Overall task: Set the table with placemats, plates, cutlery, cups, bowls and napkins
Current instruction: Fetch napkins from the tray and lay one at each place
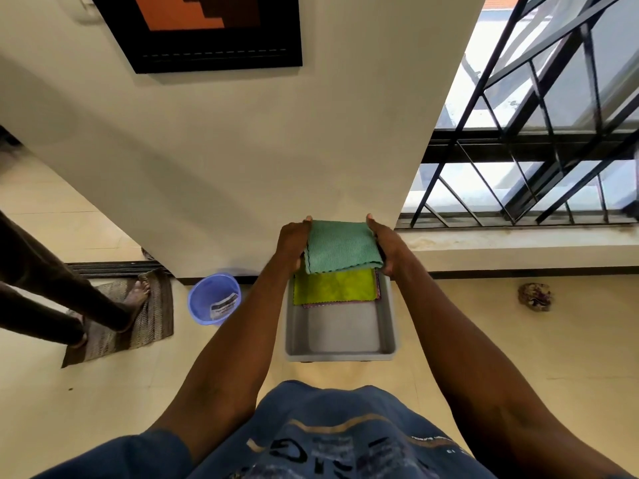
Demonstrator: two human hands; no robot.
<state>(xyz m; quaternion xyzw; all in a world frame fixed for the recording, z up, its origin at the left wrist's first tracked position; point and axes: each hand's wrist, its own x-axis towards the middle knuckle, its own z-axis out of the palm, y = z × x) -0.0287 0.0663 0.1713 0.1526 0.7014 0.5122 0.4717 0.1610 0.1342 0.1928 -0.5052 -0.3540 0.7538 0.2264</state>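
Green cloth napkin (pixel 342 247): soft, light, limp. We grip opposite edges, left hand (pixel 292 242) and right hand (pixel 387 245) both pinching it, above the grey tray (pixel 340 354).

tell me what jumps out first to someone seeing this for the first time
At the centre, the left hand and right hand grip a folded green cloth by its two sides, above a grey tub on the floor. A yellow-green cloth lies in the tub's far end on top of another cloth. To the left stands a blue bucket, and further left a second person's bare feet rest on a brown mat.
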